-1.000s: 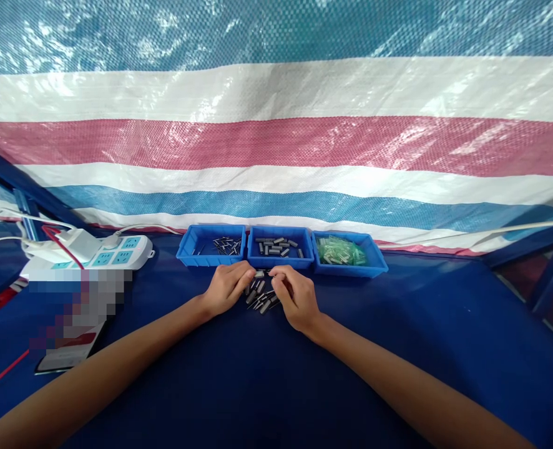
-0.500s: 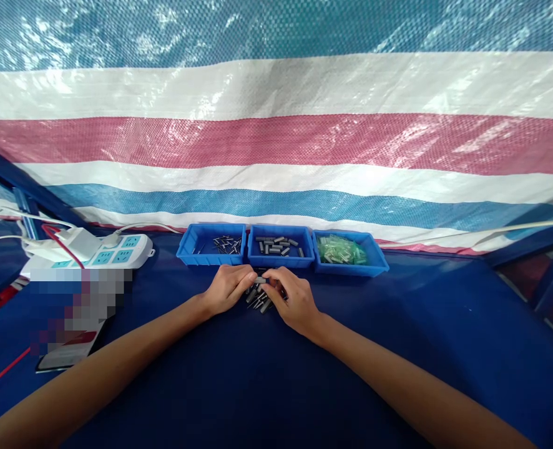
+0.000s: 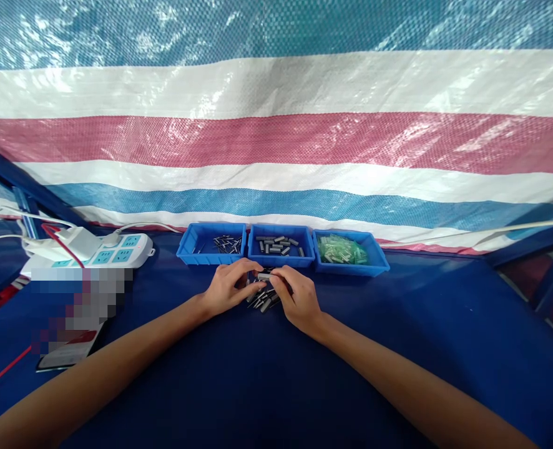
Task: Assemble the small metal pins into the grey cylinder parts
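Note:
Between the thumb and fingers of my right hand (image 3: pixel 299 299) is a small grey cylinder (image 3: pixel 264 277), held sideways over a little pile. My left hand (image 3: pixel 230 287) is open at the cylinder's other end, its thumb and forefinger parted around that end; whether they touch it I cannot tell. Beneath both hands lies the pile of loose grey cylinders and thin metal pins (image 3: pixel 260 303), partly covered by the fingers. Just behind, the middle blue bin (image 3: pixel 281 260) holds several similar grey cylinders (image 3: pixel 276 244).
To the left of the middle bin, a blue bin (image 3: pixel 211 257) contains thin metal pins. The right blue bin (image 3: pixel 351 269) has a green bag (image 3: pixel 342 249) of small pale pieces. A white power strip (image 3: pixel 136 249) with cables is at far left. Striped sheeting (image 3: pixel 276 140) hangs behind.
My left thumb and forefinger have spread apart from their pinch near the cylinder. The cylinder and my right fingertips have shifted slightly right, showing more of the cylinder.

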Demonstrator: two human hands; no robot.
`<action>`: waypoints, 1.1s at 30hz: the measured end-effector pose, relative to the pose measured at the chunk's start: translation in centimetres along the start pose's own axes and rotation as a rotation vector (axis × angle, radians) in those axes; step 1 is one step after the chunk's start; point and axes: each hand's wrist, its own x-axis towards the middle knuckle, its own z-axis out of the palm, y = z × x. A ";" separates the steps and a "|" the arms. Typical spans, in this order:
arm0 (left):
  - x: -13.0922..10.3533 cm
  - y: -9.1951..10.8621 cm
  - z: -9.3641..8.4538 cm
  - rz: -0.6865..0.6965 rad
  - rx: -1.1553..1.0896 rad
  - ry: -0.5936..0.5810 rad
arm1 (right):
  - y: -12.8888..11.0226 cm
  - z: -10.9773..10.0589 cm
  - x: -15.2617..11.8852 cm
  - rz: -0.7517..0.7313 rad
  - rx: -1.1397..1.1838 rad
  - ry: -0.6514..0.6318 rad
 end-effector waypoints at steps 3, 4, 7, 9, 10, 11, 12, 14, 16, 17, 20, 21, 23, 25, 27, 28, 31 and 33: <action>0.0 -0.1 0.0 0.036 0.024 0.010 | 0.0 0.0 0.1 0.009 0.005 -0.011; 0.0 -0.1 -0.1 0.055 0.028 0.023 | 0.0 0.0 0.1 0.012 0.005 -0.017; 0.0 -0.1 -0.2 0.108 0.026 0.073 | 0.1 0.1 0.2 0.016 0.011 -0.038; 0.1 0.0 -0.2 0.122 0.034 0.087 | 0.2 0.2 0.2 0.025 0.013 -0.052; 0.1 0.1 -0.3 0.122 0.041 0.089 | 0.2 0.3 0.2 0.038 0.005 -0.054; 0.1 0.2 -0.2 0.116 0.049 0.090 | 0.3 0.3 0.2 0.056 -0.007 -0.052; 0.2 0.2 -0.2 0.101 0.054 0.092 | 0.3 0.3 0.2 0.079 -0.019 -0.049; 0.1 0.2 -0.1 0.061 0.043 0.101 | 0.3 0.3 0.3 0.123 -0.030 -0.033; 0.0 0.2 0.1 0.026 0.016 0.138 | 0.3 0.2 0.3 0.150 -0.022 -0.021; 0.0 0.1 0.2 0.012 0.004 0.160 | 0.3 0.2 0.4 0.156 -0.019 -0.019; -0.2 0.0 0.5 -0.022 -0.015 0.184 | 0.2 0.2 0.4 0.163 -0.023 -0.031; -0.2 0.0 0.5 -0.032 -0.017 0.175 | 0.2 0.2 0.5 0.166 -0.023 -0.036; -0.3 -0.1 0.4 -0.039 -0.023 0.153 | 0.2 0.2 0.5 0.167 -0.022 -0.042; -0.3 -0.1 0.4 -0.040 -0.029 0.131 | 0.2 0.2 0.4 0.162 -0.020 -0.046; -0.4 -0.1 0.3 -0.035 -0.038 0.112 | 0.2 0.2 0.4 0.159 -0.019 -0.050; -0.5 -0.2 0.3 -0.030 -0.038 0.109 | 0.2 0.1 0.4 0.160 -0.019 -0.053; -0.5 -0.3 0.4 -0.013 -0.025 0.097 | 0.3 0.1 0.4 0.160 -0.015 -0.062; -0.5 -0.4 0.4 0.004 -0.031 0.085 | 0.3 0.1 0.4 0.159 -0.012 -0.067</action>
